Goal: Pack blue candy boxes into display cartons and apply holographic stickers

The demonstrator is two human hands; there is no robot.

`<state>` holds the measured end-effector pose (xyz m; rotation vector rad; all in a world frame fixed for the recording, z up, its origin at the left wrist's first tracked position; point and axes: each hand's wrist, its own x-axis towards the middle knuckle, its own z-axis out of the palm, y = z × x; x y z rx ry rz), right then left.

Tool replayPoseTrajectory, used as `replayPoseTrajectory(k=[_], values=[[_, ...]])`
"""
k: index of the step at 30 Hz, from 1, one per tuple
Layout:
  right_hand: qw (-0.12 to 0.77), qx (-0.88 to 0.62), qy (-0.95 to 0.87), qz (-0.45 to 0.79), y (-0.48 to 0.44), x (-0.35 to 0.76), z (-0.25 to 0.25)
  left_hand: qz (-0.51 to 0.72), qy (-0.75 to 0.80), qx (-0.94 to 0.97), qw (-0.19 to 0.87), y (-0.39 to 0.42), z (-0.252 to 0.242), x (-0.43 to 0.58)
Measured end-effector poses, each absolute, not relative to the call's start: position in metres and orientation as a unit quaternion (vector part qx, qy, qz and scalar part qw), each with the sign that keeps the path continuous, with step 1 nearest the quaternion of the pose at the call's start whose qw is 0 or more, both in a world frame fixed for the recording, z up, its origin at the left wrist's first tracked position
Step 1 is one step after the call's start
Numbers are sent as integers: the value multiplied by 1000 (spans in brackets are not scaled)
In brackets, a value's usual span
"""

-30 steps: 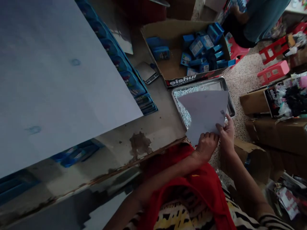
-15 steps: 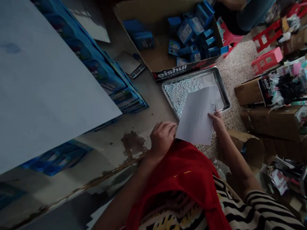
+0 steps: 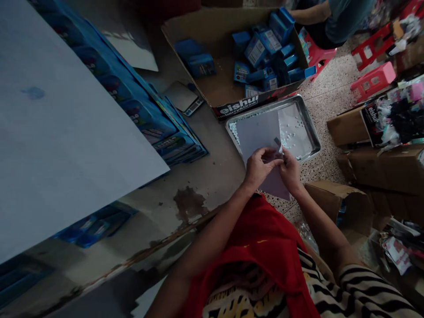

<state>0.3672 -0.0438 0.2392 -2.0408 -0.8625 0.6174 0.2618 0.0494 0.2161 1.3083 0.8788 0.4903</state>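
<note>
A pale sheet of paper or thin card hangs tilted over a metal tray, hiding much of the small white and light-blue pellets in it. My right hand is closed on the sheet's right edge. Across the sheet's front lies my left hand, its fingers bent and closed at the same edge, touching my right fingers. A small dark strip and a shiny whitish bit show beside the fingertips. What the left fingers pinch is hidden.
Behind the tray a cardboard box holds several blue packs. A small scale and stacked blue packages under a white board are at left. Red stools, cartons and a seated person's arm are at right.
My left hand has moved right, from beside the sheet to its right edge, meeting my right hand. The sheet has turned and shifted left, covering more pellets. My right hand has moved slightly left.
</note>
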Motion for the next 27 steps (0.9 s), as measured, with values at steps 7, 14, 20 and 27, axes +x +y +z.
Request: replayPoseTrajectory(k=[7, 14, 20, 27], values=[[393, -815, -341, 254, -39, 371, 237, 223, 377, 542, 717, 61, 220, 253], [375, -774, -338, 382, -37, 385, 240, 206, 331, 527, 755, 84, 227, 224], [285, -727, -411, 471, -27, 415, 254, 140, 266, 525, 796, 104, 227, 194], [169, -726, -503, 439, 6, 465, 244, 193, 293, 400, 847, 90, 225, 159]])
